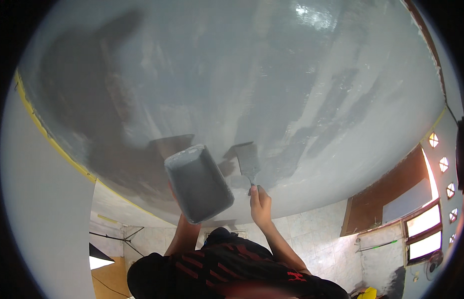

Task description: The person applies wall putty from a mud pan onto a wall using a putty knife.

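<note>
I am looking up at a grey ceiling (232, 74) with a wet, patchy coat. My left hand (173, 195) is raised, mostly hidden behind a grey rectangular tray (198, 183) that it holds up from below, close under the ceiling. My right hand (260, 205) grips the handle of a wide putty knife (247, 158). Its blade lies flat against the ceiling, just right of the tray. Darker damp streaks spread around the blade. My black shirt with red stripes (227, 271) fills the lower edge.
A yellow tape line (42, 130) runs along the ceiling's left edge above a white wall (47, 214). Tiled walls (316, 239) lie below. At the right are a brown panel (386, 194), bright windows (424, 230) and small vent openings (444, 164). A lamp on a stand (100, 259) is at the lower left.
</note>
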`<move>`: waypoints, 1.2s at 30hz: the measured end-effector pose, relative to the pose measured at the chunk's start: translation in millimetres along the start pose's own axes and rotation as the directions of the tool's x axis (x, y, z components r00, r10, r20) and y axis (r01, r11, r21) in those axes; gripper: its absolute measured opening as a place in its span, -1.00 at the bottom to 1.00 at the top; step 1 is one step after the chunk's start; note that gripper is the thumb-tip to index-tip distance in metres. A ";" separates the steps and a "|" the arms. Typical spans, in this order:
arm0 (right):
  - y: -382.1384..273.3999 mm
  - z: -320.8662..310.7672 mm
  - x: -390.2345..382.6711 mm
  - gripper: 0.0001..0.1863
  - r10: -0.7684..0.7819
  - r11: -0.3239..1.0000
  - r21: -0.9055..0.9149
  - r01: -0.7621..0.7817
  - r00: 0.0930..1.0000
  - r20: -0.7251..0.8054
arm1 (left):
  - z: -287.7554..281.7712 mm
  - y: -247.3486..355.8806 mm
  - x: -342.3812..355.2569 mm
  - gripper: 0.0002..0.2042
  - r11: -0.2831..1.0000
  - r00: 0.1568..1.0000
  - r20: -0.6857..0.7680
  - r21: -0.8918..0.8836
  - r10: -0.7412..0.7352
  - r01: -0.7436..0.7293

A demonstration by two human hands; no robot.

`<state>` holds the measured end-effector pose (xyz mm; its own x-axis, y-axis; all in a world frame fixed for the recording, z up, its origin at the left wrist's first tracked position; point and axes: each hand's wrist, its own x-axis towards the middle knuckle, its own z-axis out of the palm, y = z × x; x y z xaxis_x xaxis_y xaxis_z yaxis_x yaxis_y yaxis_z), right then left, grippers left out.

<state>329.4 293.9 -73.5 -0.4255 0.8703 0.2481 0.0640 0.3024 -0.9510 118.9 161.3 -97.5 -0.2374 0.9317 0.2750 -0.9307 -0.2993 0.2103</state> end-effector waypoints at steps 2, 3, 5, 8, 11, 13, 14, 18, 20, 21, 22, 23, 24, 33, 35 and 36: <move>-22.7 5.8 13.0 -0.55 -0.084 0.996 0.003 0.084 0.996 0.011 | -1.4 2.1 -7.4 -0.41 1.000 1.000 0.001 -0.008 0.021 -0.021; -43.8 9.6 23.4 -0.58 -0.165 0.986 0.007 0.165 0.986 0.009 | -2.3 4.5 -12.2 -0.40 0.999 0.999 0.001 -0.013 0.033 -0.033; -92.2 13.6 52.3 -0.61 -0.258 0.966 0.058 0.253 0.961 0.102 | -4.3 10.8 -16.5 -0.40 0.998 0.998 0.004 -0.030 0.056 -0.055; -156.7 30.1 90.7 -0.60 -0.341 0.940 0.059 0.336 0.932 0.121 | -10.9 15.1 -26.3 -0.39 0.996 0.997 0.011 -0.054 0.076 -0.075; -178.1 43.1 107.8 -0.59 -0.432 0.900 -0.002 0.436 0.893 0.123 | -17.2 14.2 -35.5 -0.38 0.993 0.996 0.022 -0.077 0.086 -0.084; -166.4 49.5 109.0 -0.56 -0.353 0.934 -0.030 0.357 0.931 0.095 | -21.3 13.1 -41.3 -0.38 0.992 0.995 0.026 -0.086 0.099 -0.096; -150.6 53.3 106.4 -0.56 -0.357 0.932 -0.031 0.362 0.928 0.105 | -22.5 16.3 -40.5 -0.38 0.991 0.994 0.031 -0.091 0.105 -0.102; -49.8 55.9 60.9 -0.52 -0.157 0.988 0.025 0.156 0.971 0.182 | -23.6 17.9 -44.6 -0.36 0.983 0.988 0.031 -0.107 0.154 -0.150; -20.4 51.0 25.8 -0.55 -0.102 0.994 -0.018 0.106 0.984 0.147 | -20.5 22.2 -43.1 -0.36 0.980 0.985 0.023 -0.111 0.171 -0.168; -13.1 48.5 12.8 -0.55 -0.106 0.994 -0.014 0.110 0.981 0.163 | -19.6 23.9 -43.0 -0.36 0.977 0.983 0.024 -0.109 0.184 -0.181; -7.4 47.4 3.0 -0.57 -0.118 0.993 0.014 0.117 0.983 0.140 | -17.7 27.3 -40.9 -0.35 0.974 0.979 0.025 -0.104 0.204 -0.200; -5.5 46.9 -1.0 -0.59 -0.126 0.992 0.039 0.122 0.986 0.112 | -14.6 26.4 -35.9 -0.35 0.971 0.975 0.025 -0.101 0.219 -0.216; -17.2 48.5 4.4 -0.60 -0.152 0.988 0.050 0.148 0.985 0.080 | -12.0 31.0 -33.8 -0.35 0.968 0.971 0.023 -0.094 0.236 -0.233; -188.2 74.0 112.3 -0.60 -0.416 0.908 0.114 0.403 0.900 0.130 | 0.2 13.7 -26.7 -0.32 0.979 0.980 -0.026 -0.058 0.195 -0.197; -146.7 85.0 109.4 -0.60 -0.348 0.929 0.185 0.320 0.927 0.141 | -0.3 13.2 -30.9 -0.32 0.982 0.983 -0.035 -0.058 0.179 -0.181; -119.3 94.6 106.3 -0.60 -0.292 0.935 0.256 0.245 0.942 0.165 | -0.1 14.0 -29.1 -0.32 0.982 0.983 -0.038 -0.055 0.179 -0.181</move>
<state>191.2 313.5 49.0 -0.5686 0.6675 0.4809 -0.2754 0.3963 -0.8758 112.7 130.1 -102.6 -0.4103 0.8703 0.2726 -0.8864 -0.4508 0.1049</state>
